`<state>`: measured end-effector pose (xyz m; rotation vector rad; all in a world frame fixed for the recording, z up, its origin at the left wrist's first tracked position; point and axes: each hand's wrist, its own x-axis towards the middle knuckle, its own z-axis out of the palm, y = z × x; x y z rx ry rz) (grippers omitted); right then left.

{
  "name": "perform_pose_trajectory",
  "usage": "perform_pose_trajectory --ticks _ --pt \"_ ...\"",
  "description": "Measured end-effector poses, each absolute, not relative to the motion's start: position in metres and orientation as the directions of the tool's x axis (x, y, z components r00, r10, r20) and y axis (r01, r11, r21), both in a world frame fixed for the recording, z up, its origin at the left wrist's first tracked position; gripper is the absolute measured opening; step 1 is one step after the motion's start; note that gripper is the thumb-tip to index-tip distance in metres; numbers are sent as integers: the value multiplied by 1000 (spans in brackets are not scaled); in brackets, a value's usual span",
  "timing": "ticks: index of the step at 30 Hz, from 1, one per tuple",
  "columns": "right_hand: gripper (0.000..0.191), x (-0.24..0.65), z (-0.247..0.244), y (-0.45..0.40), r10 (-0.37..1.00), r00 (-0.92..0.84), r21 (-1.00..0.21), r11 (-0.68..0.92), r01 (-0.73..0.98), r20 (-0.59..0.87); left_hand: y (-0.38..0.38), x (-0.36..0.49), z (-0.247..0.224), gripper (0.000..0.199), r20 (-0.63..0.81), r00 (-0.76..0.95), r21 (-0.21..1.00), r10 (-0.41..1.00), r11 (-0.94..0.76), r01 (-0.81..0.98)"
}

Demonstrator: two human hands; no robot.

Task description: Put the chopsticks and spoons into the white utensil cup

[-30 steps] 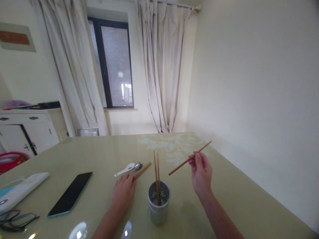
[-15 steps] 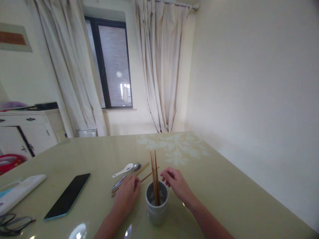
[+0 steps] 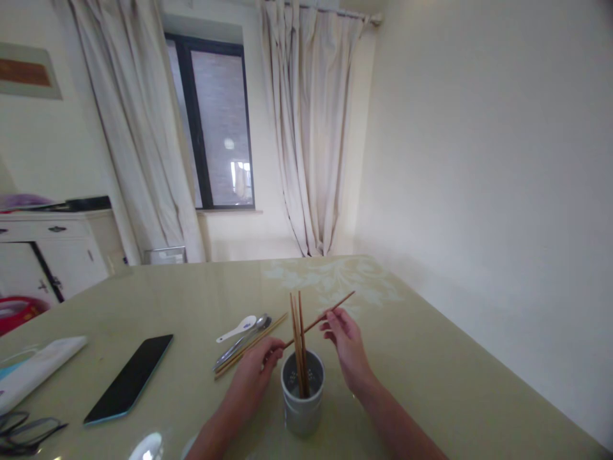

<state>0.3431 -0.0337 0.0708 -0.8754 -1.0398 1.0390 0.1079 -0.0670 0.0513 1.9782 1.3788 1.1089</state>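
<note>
A single brown chopstick (image 3: 341, 301) slants up to the right, passing behind the standing chopsticks. My left hand (image 3: 261, 369) pinches its lower end, while my right hand (image 3: 345, 345) grips it farther up. Between my forearms stands a grey utensil holder (image 3: 302, 415) with small holes in its bottom. Several chopsticks (image 3: 297, 338) lean upright inside it. On the table beyond my left hand lie more chopsticks (image 3: 265, 333), metal spoons (image 3: 238, 345) and a white spoon (image 3: 241, 326) with a blue mark.
A dark phone or tablet (image 3: 131, 377) lies on the left of the glossy table (image 3: 412, 396). Near the left edge are a white case (image 3: 45, 370) and folded glasses (image 3: 31, 431). A white cabinet (image 3: 71, 255) stands behind, and a wall (image 3: 479, 191) runs along the right.
The chopstick has been lifted from the table and is now between both hands. My right hand has closed on its upper part; my left hand has shifted slightly right.
</note>
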Motion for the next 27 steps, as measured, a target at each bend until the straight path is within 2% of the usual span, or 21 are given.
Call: perform_pose_trajectory --ticks 3,5,8,11,15,19,23,27 --pt "46 370 91 -29 872 393 -840 430 -330 292 -61 94 47 29 338 76 632 938 -286 720" --pt "46 384 102 -29 830 460 -795 497 -348 317 -58 86 44 31 351 16 483 936 -196 854" --pt "43 391 114 -37 823 425 -778 530 -337 377 -58 78 42 30 359 -19 255 933 -78 964" --pt "41 381 117 -47 861 258 -825 499 -264 438 -59 75 42 28 333 -43 174 942 -16 985" --pt "46 356 105 -54 923 -52 -920 374 -119 382 -58 72 42 28 316 -78 202 946 13 979" --pt "48 337 75 -48 966 -114 -973 230 -26 231 -57 70 40 25 267 -66 305 962 -20 952" --pt "47 326 49 -42 972 -197 -986 145 80 127 -60 85 37 21 278 34 467 960 -166 868" --pt "49 322 45 -41 961 -252 -992 122 26 112 -65 110 38 26 304 112 695 946 -301 653"
